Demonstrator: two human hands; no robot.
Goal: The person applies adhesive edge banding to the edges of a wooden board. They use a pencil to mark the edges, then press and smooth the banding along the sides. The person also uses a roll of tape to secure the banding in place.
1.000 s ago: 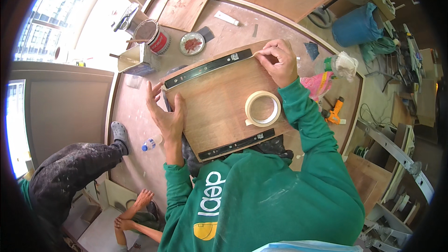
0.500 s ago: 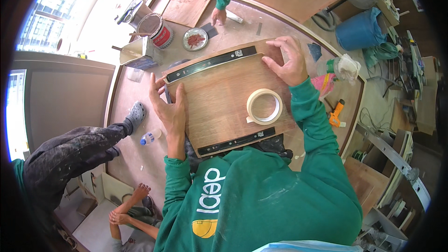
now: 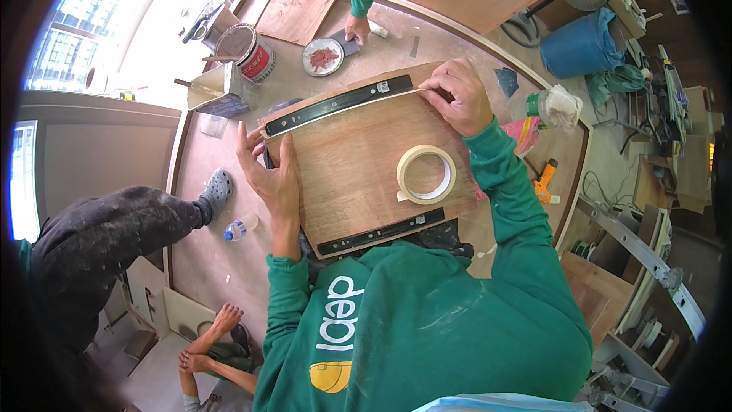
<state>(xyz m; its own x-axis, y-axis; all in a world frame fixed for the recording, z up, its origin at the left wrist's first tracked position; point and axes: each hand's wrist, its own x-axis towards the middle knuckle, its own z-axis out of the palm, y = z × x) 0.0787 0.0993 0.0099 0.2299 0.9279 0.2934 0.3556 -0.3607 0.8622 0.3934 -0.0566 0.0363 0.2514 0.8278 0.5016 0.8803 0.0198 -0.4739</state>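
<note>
A plywood board [image 3: 343,156] lies on my lap with two black metal rails, the upper [image 3: 320,111] and the lower [image 3: 370,233]. My right hand [image 3: 456,98] is closed, pinching a thin pale strip, apparently tape, that runs along the upper rail's lower edge. My left hand [image 3: 265,172] has its fingers apart at the board's left edge, thumb against the top face, fingertips near the rail's left end. A roll of masking tape [image 3: 409,174] lies flat on the board's right half.
A co-worker's hand [image 3: 356,28] reaches to a grey flat piece beside a plate [image 3: 322,64] of red material. Nearby stand a paint can [image 3: 255,65] and metal container [image 3: 221,95]. An orange tool [image 3: 544,181] lies right, a bottle [image 3: 239,230] left. Other people's legs and limbs occupy the lower left.
The co-worker's arm has come in from the top and reached the grey piece. My right hand opened slightly, then closed again on the strip. The leg at left has shifted.
</note>
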